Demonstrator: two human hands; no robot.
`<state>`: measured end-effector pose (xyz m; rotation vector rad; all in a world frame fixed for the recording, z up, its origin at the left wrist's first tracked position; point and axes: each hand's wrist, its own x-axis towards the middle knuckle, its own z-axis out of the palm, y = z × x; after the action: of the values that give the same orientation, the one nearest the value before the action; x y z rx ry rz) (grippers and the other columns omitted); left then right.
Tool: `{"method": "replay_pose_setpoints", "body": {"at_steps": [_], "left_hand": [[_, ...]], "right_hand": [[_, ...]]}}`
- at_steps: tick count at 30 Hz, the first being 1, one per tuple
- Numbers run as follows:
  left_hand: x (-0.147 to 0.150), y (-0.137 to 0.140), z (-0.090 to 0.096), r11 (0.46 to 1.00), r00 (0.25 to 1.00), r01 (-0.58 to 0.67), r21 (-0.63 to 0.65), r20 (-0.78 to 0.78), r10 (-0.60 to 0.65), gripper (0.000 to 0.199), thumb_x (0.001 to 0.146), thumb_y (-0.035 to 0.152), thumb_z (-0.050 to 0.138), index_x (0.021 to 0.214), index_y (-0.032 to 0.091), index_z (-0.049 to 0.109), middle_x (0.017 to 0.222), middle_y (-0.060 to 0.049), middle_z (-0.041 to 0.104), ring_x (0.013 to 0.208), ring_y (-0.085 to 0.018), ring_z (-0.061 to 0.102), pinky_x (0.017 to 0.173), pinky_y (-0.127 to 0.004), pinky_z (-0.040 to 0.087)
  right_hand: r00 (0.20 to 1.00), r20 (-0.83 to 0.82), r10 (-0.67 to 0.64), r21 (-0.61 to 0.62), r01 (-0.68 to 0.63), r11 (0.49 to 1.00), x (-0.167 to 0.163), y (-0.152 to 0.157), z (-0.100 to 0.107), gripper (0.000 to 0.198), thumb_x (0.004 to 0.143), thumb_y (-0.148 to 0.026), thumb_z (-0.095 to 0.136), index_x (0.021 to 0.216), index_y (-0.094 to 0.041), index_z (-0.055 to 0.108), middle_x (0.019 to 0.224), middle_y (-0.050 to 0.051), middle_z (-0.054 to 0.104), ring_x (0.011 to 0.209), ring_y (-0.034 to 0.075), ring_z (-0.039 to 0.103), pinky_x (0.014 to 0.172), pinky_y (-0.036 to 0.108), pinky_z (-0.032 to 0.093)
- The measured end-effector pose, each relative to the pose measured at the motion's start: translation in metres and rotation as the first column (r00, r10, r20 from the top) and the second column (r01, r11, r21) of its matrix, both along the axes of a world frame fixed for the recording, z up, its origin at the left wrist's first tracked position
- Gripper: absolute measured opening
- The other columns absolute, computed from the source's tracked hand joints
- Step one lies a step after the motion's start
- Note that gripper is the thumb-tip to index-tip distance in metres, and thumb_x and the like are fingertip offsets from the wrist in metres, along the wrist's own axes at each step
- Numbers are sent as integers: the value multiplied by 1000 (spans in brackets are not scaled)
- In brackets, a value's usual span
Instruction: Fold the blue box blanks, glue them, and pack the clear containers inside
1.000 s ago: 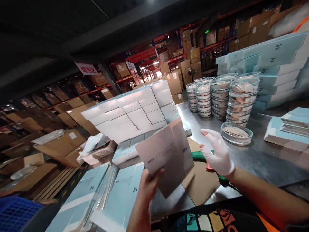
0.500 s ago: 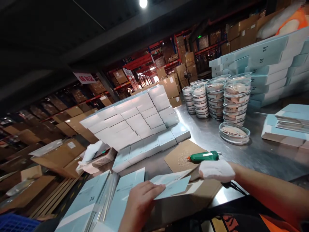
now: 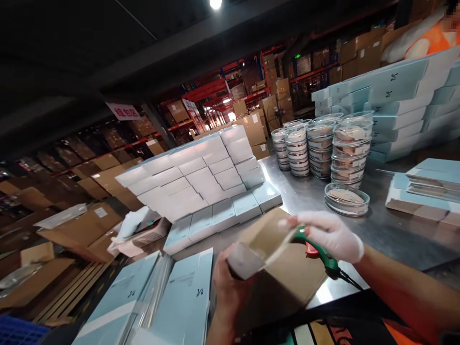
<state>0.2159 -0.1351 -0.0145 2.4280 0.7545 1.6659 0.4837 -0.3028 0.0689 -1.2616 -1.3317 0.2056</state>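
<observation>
A small cardboard carton (image 3: 260, 242), pale outside and brown inside, is tilted up in front of me and blurred by motion. Its near left end sits in my bare left hand (image 3: 228, 280), whose fingers are wrapped round it. At the far right edge, my right hand (image 3: 332, 235), in a white glove, pinches the carton with its fingertips. Under and behind the gloved hand lies a green glue gun (image 3: 328, 262) with a red trigger; its nozzle end is hidden. Below the carton is a brown cardboard sheet (image 3: 298, 278) on the metal table (image 3: 381, 239).
Pale blue flat boxes (image 3: 183, 297) lie on the left. White boxes (image 3: 194, 175) form a wall behind. Stacked clear round containers (image 3: 352, 148) stand back right, one short container (image 3: 347, 199) before them. More blue boxes (image 3: 395, 110) and a person in orange (image 3: 429, 40) are beyond.
The carton has been lifted and turned so its brown inside shows. My left hand has moved slightly right; my right hand has risen and now pinches the edge, uncovering the glue gun's handle.
</observation>
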Motion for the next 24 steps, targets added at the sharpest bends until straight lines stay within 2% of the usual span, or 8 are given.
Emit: {"method": "replay_pose_setpoints", "body": {"at_steps": [2,6,8,10,14,18,21,24], "left_hand": [[2,4,-7,981,989,-18,-193,141,46,82,68,54,96,133,19,60,105,-10,73,85,-30,73,68,-39,61],[17,-11,-12,873,940,274,-403,306,-153,116,70,66,93,162,22,37,137,-18,67,116,-35,73,88,-43,64],[22,-19,-13,851,924,332,-406,320,-208,122,71,68,93,166,24,31,146,-20,63,128,-36,69,96,-45,63],[21,-21,-12,854,921,348,-387,312,-233,110,71,69,92,158,24,43,141,-19,66,123,-36,71,95,-46,63],[12,-13,-6,883,937,305,-356,278,-211,69,73,70,90,116,20,70,117,-14,74,112,-36,74,98,-51,62],[7,-5,2,915,950,281,-288,217,-224,52,76,68,88,91,21,73,85,-6,71,102,-33,75,110,-55,56],[5,-5,4,936,955,275,-220,177,-239,46,81,63,86,95,21,74,89,-7,73,98,-31,75,103,-50,60],[7,-11,-5,957,947,244,-160,253,-199,54,82,57,88,118,21,71,121,-14,72,117,-33,73,98,-45,62]], "right_hand": [[998,-54,21,36,-19,999,2,4,-4,72,96,-73,70,151,-27,67,155,14,67,141,35,66,116,50,57],[980,-112,165,-74,-173,982,-20,19,-27,108,84,-84,75,169,-24,45,166,20,55,155,39,52,128,57,43],[958,-199,205,-94,-227,969,-34,26,-33,106,83,-85,75,165,-24,49,155,18,65,150,38,56,128,55,43],[922,-323,214,-63,-246,967,-43,31,-31,98,84,-88,71,157,-25,57,145,16,72,143,37,62,123,53,49],[834,-507,218,19,-243,970,-53,42,-13,83,87,-90,65,139,-25,67,135,13,76,132,35,68,114,51,55],[867,-454,205,19,-220,975,-61,50,-3,87,80,-90,73,136,-24,68,146,15,70,144,37,60,122,52,48],[879,-432,204,-41,-245,969,-66,55,-5,77,86,-83,71,132,-21,69,137,14,74,136,35,66,116,49,53],[943,-331,23,-106,-62,992,-71,60,-11,48,92,-55,71,125,-20,69,118,11,78,114,31,73,106,47,59]]}}
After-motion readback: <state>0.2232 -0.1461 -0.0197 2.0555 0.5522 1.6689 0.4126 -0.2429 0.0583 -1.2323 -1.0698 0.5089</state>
